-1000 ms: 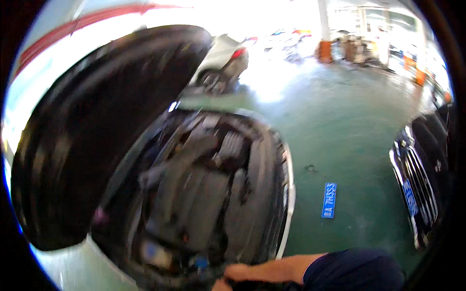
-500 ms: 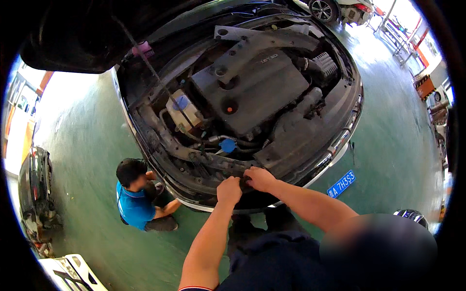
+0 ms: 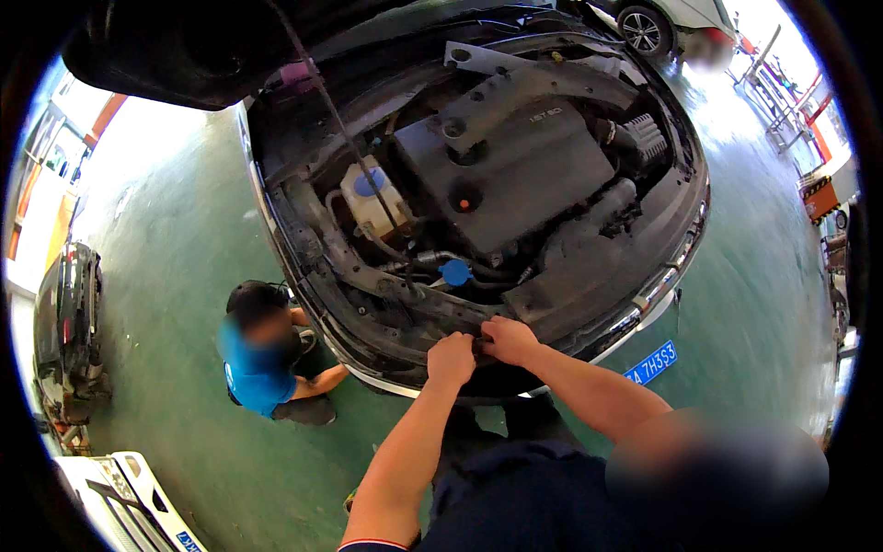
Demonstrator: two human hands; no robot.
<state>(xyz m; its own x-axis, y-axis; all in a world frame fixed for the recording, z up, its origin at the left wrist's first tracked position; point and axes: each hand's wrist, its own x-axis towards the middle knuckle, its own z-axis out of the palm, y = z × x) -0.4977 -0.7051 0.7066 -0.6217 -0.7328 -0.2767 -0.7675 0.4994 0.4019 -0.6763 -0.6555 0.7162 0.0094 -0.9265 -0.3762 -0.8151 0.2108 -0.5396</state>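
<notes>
Black front panel (image 3: 589,283): near edge could crack if pulled unevenly.
Left hand (image 3: 451,360): curled, can't tell its hold.
Right hand (image 3: 510,341): curled, hold hidden; slipping could scrape knuckles.

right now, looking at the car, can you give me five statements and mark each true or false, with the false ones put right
1. The left hand and the right hand are close together at the front of the engine bay. True.
2. The hood is shut. False: the hood is raised.
3. A co-worker crouches to the left of the engine bay. True.
4. The blue plate is in the right hand. False: the blue plate lies on the green floor.
5. The large engine cover is white. False: the engine cover is dark.
</notes>
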